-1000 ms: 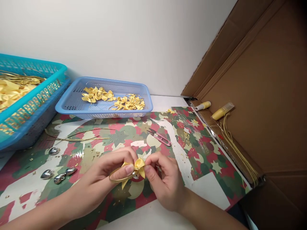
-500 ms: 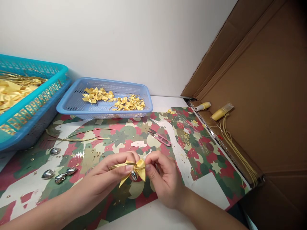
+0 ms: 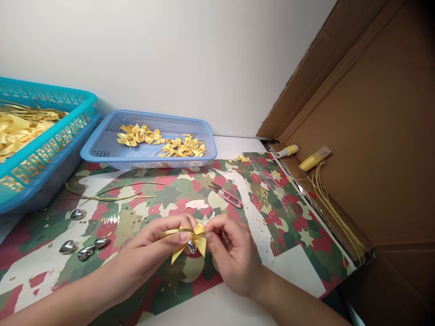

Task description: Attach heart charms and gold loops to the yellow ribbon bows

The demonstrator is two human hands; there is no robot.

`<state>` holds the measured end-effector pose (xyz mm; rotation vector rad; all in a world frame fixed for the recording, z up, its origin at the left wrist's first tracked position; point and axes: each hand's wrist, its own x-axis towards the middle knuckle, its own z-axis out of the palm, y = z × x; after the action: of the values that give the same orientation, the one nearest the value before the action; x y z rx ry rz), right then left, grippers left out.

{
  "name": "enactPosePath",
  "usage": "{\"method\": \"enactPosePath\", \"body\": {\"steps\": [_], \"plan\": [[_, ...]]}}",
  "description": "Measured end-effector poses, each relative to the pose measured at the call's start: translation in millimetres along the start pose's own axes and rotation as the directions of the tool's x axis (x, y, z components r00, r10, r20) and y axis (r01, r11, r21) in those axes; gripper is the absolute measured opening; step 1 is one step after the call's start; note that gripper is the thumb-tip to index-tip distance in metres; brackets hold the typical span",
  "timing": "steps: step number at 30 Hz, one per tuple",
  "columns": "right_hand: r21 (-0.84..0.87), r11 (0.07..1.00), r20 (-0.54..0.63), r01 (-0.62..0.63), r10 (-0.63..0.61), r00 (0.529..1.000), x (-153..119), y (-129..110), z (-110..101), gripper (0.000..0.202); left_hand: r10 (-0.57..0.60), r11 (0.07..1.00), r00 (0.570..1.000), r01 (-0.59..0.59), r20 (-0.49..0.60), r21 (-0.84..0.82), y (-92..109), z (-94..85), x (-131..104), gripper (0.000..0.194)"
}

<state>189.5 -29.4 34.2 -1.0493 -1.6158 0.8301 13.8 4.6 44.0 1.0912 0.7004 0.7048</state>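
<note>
A small yellow ribbon bow (image 3: 198, 240) with a gold cord loop and a silver heart charm (image 3: 191, 246) hanging under it is pinched between both hands. My left hand (image 3: 149, 256) grips the bow and the cord loop from the left. From the right, my right hand (image 3: 231, 253) pinches the bow's knot with thumb and forefinger. Both hands hover low over the patterned red and green mat (image 3: 292, 226) near the table's front edge.
Loose silver heart charms (image 3: 83, 251) lie left of my hands. Red thread snips (image 3: 227, 195) rest behind them. A light blue tray (image 3: 102, 145) of finished bows and a teal basket (image 3: 50, 140) of ribbon stand at the back left. A cardboard wall (image 3: 367, 117) with yellow cords rises on the right.
The cord loop has tipped from hanging low to lying flat and higher in my left hand. The silver charm has come into view under the bow. The hands stayed in place.
</note>
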Motion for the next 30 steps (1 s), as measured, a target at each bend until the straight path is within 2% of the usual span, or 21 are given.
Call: {"method": "enactPosePath", "body": {"steps": [7,14,19,22,26,30], "plan": [[0.005,1.000,-0.032,0.009,-0.009,0.999,-0.9,-2.0,0.5,0.010,0.044,0.999,0.999,-0.044,0.000,0.011,-2.3,-4.3,-1.4,0.022],[-0.052,0.998,-0.046,0.044,-0.046,0.998,-0.1,-4.4,0.2,0.012,0.096,0.972,0.993,-0.108,0.067,0.209,-9.4,-12.7,-4.1,0.027],[0.010,1.000,-0.028,0.026,-0.026,0.999,-2.2,-3.0,1.3,0.012,0.088,0.949,0.992,-0.111,0.089,0.295,-7.0,-12.3,-4.1,0.031],[0.101,0.994,0.011,-0.043,0.042,0.999,-4.0,-1.4,2.4,0.011,0.067,0.966,0.996,-0.081,0.066,0.246,-6.9,-11.7,-3.6,0.029],[0.263,0.943,0.119,-0.206,0.180,0.976,-5.9,3.9,3.1,0.009,0.032,0.998,0.999,-0.034,0.034,0.048,-4.0,-6.7,-2.1,0.025],[0.277,0.929,0.160,-0.244,0.206,0.965,-5.4,8.4,2.1,0.011,-0.060,0.991,0.998,0.056,-0.032,-0.120,-0.6,-1.1,-1.5,0.020]]}}
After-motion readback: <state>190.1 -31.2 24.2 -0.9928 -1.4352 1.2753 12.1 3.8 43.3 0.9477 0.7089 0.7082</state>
